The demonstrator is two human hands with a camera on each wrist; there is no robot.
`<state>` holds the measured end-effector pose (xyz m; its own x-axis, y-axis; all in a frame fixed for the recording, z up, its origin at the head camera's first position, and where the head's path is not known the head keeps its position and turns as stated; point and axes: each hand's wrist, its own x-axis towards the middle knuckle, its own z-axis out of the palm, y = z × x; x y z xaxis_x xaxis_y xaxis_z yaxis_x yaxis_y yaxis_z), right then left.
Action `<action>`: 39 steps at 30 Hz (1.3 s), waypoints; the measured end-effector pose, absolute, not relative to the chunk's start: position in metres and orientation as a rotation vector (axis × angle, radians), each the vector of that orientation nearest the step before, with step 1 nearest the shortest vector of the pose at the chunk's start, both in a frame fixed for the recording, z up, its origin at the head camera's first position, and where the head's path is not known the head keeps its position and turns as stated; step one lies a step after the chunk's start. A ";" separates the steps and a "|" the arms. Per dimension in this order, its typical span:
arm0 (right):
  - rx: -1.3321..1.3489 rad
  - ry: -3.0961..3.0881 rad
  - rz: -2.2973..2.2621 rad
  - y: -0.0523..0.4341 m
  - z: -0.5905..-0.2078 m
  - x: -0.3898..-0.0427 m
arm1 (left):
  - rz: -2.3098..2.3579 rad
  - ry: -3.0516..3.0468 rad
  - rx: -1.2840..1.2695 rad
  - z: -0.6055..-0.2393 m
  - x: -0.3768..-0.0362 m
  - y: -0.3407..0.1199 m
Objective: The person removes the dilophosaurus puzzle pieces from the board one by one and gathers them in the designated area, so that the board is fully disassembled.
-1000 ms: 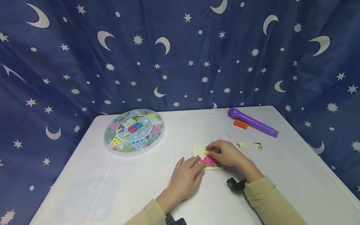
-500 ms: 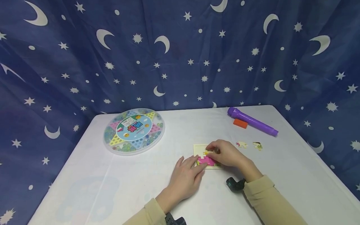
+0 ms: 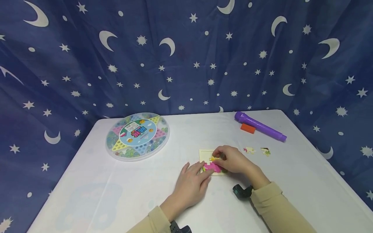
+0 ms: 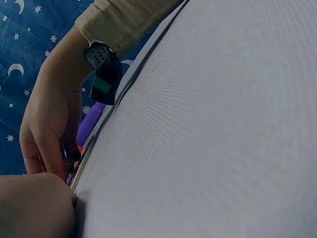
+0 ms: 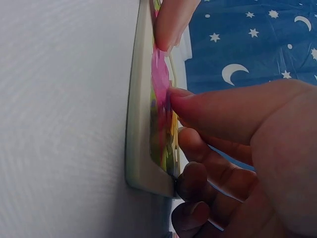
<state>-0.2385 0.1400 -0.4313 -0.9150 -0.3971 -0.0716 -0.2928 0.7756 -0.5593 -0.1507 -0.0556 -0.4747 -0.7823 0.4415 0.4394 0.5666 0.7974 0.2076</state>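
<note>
A small jigsaw puzzle in a cream tray (image 3: 203, 155) lies on the white table, with pink and green pieces fitted along its near side. My right hand (image 3: 233, 160) pinches a jigsaw piece with yellow on it (image 3: 213, 159) between thumb and fingers, low over the tray. In the right wrist view the right thumb (image 5: 203, 106) is close against the picture; the piece is mostly hidden by the fingers. My left hand (image 3: 190, 185) rests its extended fingertips on the pink part at the near left. Two loose jigsaw pieces, one pale (image 3: 249, 150) and one green and brown (image 3: 265, 151), lie to the right.
A round clear case of marbles with a star-shaped board (image 3: 138, 137) stands at the back left. At the back right lie a purple microphone-shaped toy (image 3: 260, 126) and an orange block (image 3: 248, 128). A starry blue curtain (image 3: 186, 58) hangs behind the table.
Both hands stay at the tray nearly in place. The yellow jigsaw piece shifts only slightly under the right fingers, and the head view drifts a little.
</note>
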 end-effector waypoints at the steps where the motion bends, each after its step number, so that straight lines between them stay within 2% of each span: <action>1: -0.546 2.783 -0.832 0.140 -0.432 -0.238 | -0.471 -2.617 -0.762 -0.475 -0.151 -0.056; 39: -0.537 2.766 -0.801 0.141 -0.427 -0.235 | -0.478 -2.634 -0.757 -0.477 -0.150 -0.056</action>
